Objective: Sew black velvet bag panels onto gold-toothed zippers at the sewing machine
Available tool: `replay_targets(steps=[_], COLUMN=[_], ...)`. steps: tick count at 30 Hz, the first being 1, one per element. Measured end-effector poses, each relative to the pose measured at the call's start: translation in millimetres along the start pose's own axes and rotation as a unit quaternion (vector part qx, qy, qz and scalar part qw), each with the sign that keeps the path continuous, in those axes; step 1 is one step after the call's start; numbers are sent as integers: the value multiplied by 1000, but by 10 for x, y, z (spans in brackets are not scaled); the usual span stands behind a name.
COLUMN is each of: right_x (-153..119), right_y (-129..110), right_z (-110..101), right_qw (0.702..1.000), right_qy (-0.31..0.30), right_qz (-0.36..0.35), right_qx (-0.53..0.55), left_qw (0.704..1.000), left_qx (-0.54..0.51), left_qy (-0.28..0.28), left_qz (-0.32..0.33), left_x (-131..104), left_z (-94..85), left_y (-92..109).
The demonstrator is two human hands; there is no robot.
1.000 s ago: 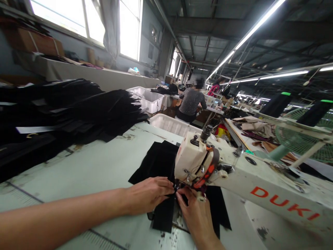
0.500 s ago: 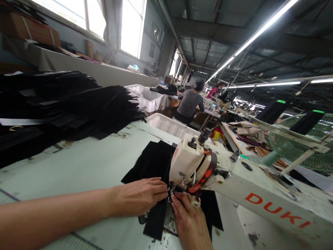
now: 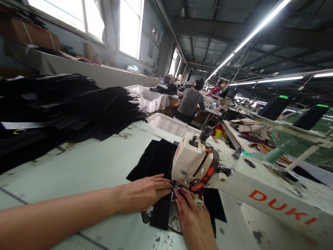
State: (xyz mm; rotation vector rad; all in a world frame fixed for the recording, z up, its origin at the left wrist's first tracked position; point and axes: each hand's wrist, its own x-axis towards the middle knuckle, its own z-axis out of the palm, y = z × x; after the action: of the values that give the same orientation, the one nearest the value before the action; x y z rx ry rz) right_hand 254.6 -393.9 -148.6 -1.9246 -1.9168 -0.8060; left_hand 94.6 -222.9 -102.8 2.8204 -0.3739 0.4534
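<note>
Resting on flat black cloth point(image 3: 154, 161), my left hand point(image 3: 147, 192) faces my right hand point(image 3: 194, 215) beneath the blocky, view-blocking machine point(image 3: 191, 161); whether either grips, I cannot tell. Ragged stack point(image 3: 67, 107) leftward.

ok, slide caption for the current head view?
Left hand on black fabric, right hand beside the presser foot of a DUKI sewing machine, black pile at frame left.

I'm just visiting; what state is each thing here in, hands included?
Left hand: palm down, fingers stretched out.
Right hand: fingertips near the presser foot; grip unclear.
Black cloth: spread on the table, partly under the machine head.
Sewing machine: upright; whether running, unclear.
Black pieces: heaped.
Nearest white tub: open-topped.
Ceiling light: lit.
Green fan: spinning or not, unclear.
</note>
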Motion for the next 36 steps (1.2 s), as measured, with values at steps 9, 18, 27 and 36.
replay_targets(steps=[9, 18, 27, 36], right_x=[18, 159, 136, 47], right_y=[71, 16, 16, 85], right_z=[-22, -206, -204, -396], right_qw=[998, 996, 994, 994], right_qy=[-6, 59, 77, 84], right_qz=[51, 47, 38, 57], right_qx=[44, 56, 66, 39], left_qw=[1000, 1000, 998, 968], left_qx=[21, -15, -27, 134], left_qy=[-4, 10, -4, -13], left_qz=[0, -11, -58, -212], left_x=[-24, -15, 50, -70], left_z=[40, 61, -254, -207], left_y=[-27, -46, -103, -416])
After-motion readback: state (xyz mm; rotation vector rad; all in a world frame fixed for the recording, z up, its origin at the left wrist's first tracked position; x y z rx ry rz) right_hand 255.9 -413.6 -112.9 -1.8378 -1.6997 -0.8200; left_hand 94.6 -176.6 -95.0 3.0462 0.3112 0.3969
